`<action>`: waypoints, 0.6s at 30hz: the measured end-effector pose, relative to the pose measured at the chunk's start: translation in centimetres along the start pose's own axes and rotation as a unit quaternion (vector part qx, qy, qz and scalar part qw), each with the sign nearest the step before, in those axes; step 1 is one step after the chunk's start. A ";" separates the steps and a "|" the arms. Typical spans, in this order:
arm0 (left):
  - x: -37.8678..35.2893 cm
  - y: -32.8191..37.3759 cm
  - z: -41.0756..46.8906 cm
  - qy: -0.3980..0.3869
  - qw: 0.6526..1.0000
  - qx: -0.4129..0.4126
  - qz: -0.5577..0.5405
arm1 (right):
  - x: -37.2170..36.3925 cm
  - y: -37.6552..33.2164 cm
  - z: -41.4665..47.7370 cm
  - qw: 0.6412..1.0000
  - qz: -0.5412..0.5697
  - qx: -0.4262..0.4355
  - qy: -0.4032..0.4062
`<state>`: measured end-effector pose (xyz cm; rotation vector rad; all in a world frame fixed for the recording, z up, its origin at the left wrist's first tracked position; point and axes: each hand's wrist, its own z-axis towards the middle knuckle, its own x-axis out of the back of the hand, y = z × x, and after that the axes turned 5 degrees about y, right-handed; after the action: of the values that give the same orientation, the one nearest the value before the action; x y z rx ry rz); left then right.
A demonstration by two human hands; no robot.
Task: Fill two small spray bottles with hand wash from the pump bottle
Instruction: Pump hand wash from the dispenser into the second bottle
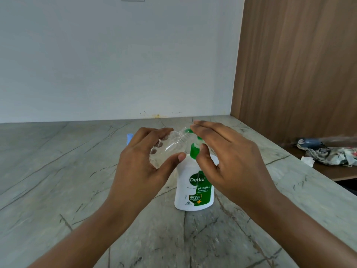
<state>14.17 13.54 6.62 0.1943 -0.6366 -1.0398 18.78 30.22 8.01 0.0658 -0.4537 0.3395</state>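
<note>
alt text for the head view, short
The left hand tilts a clear small bottle against the green nozzle of a white pump bottle while the right hand rests on the pump, on a grey marble counter.

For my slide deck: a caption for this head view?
Left hand tilts clear spray bottle to pump bottle nozzle; right hand atop pump.
</note>
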 end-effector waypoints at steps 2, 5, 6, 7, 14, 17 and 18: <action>-0.1 0.1 0.0 0.004 1.000 0.007 0.000 | -0.1 0.0 -0.1 1.000 -0.020 0.008 -0.001; 0.0 0.0 0.0 0.007 1.000 0.017 0.004 | -0.7 -0.2 -0.5 0.999 -0.041 0.023 -0.012; 0.0 0.0 -0.1 0.007 1.000 0.021 0.009 | -0.9 -0.3 -0.7 0.999 -0.045 0.024 -0.012; 0.0 0.0 -0.1 0.007 1.000 0.024 0.013 | -1.1 -0.4 -1.0 0.998 -0.049 0.025 -0.010; 0.0 -0.4 -0.6 0.007 0.999 0.026 0.030 | -2.0 -0.8 -1.8 0.999 -0.041 0.018 -0.007; -0.2 -0.7 -1.0 0.002 0.999 0.012 0.032 | -2.1 -1.0 -2.2 0.999 -0.037 0.018 -0.007; -0.3 -0.7 -1.1 0.000 0.999 0.007 0.032 | -2.2 -1.0 -2.3 0.999 -0.034 0.019 -0.007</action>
<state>14.15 13.27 5.28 0.1851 -0.6457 -0.9749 18.21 28.91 4.98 0.1199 -0.4572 0.2809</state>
